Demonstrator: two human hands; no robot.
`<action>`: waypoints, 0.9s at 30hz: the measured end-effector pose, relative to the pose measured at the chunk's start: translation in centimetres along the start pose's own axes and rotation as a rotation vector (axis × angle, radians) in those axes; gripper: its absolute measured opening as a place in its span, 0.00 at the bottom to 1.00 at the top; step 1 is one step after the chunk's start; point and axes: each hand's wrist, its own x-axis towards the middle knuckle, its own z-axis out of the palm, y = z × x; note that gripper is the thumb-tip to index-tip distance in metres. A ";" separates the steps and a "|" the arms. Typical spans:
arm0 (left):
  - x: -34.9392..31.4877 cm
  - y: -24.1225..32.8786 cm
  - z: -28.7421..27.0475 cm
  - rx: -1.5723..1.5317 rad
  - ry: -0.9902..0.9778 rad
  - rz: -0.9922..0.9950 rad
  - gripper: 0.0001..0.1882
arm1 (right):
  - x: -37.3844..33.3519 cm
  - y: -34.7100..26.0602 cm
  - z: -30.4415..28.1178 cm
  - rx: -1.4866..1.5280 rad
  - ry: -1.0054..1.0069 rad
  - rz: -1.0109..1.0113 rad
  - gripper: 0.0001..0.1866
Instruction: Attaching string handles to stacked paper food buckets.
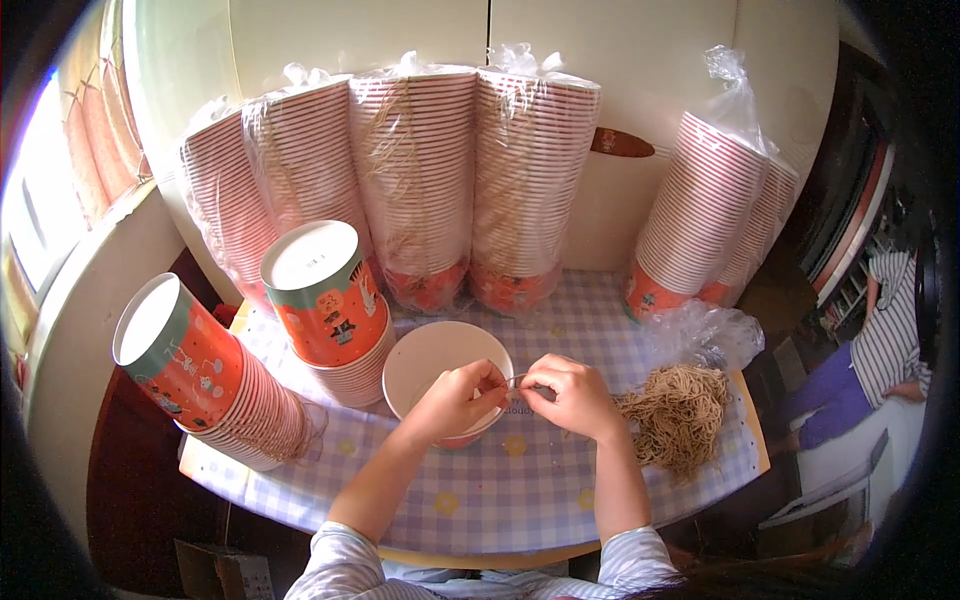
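My left hand (462, 400) and my right hand (572, 392) meet over the front right rim of an open paper bucket (425, 360), white inside. Both are closed in a pinch on a thin cord (515, 381), of which only a short stretch shows between the fingertips. Right of my right hand lies a tangled heap of tan cords (682, 415). To the left of the open bucket stands an upside-down stack of red and green printed buckets (327, 310). A second such stack (205, 375) leans at the table's left end.
Tall stacks of nested buckets in clear plastic bags (415, 180) line the back of the table. More bagged stacks (700, 210) stand at back right, with a crumpled plastic bag (710, 335) before them. A checked cloth (400, 500) covers the table. Another person (880, 330) is at far right.
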 end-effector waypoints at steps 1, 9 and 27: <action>0.0 -0.1 -0.1 -0.002 0.008 -0.016 0.07 | 0.0 -0.1 -0.1 -0.005 -0.009 -0.013 0.03; 0.1 -1.1 -0.4 0.032 0.016 0.015 0.07 | -0.6 -1.8 0.4 -0.056 -0.158 -0.069 0.05; 0.0 -1.4 -0.6 -0.067 0.049 -0.001 0.10 | 0.2 -1.2 2.5 -0.037 0.049 0.012 0.06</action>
